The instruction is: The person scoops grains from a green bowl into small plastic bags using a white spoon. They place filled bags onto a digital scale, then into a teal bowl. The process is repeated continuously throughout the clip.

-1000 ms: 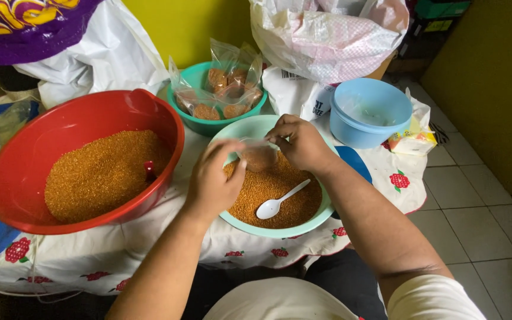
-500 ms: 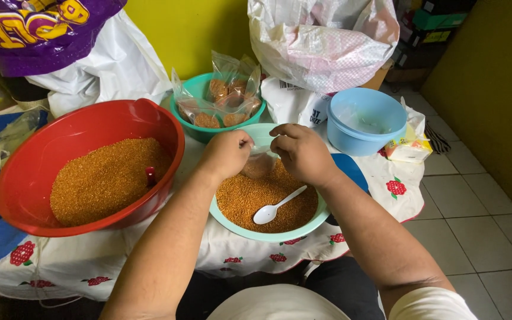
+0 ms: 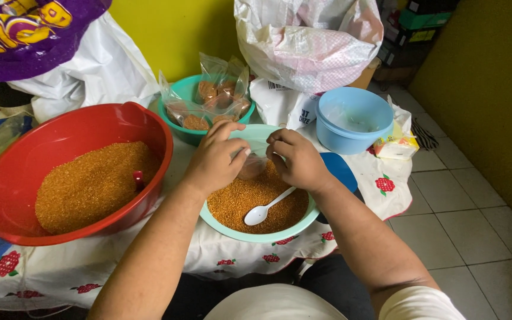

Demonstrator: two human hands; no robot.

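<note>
Orange-brown grain, two bowls, both hands on one small clear plastic bag.

Red round plastic bowl [image 3: 7, 178] at left holds grain. Beside it, the left hand [image 3: 214, 160] and right hand [image 3: 297, 160] meet over the pale green round plastic bowl [image 3: 232, 222], fingers of each pinched shut on the small clear plastic bag [image 3: 252, 166], which hangs between them just above the grain. White plastic spoon [image 3: 266, 208] lies on the grain. Light blue round plastic tub [image 3: 354, 121] stands at right.

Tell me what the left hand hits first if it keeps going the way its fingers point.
The left hand points up and right, toward the right hand. First in line is probably the small clear bag pinched between them over the mint bowl, then the right hand's fingers. Depth is unclear.
</note>
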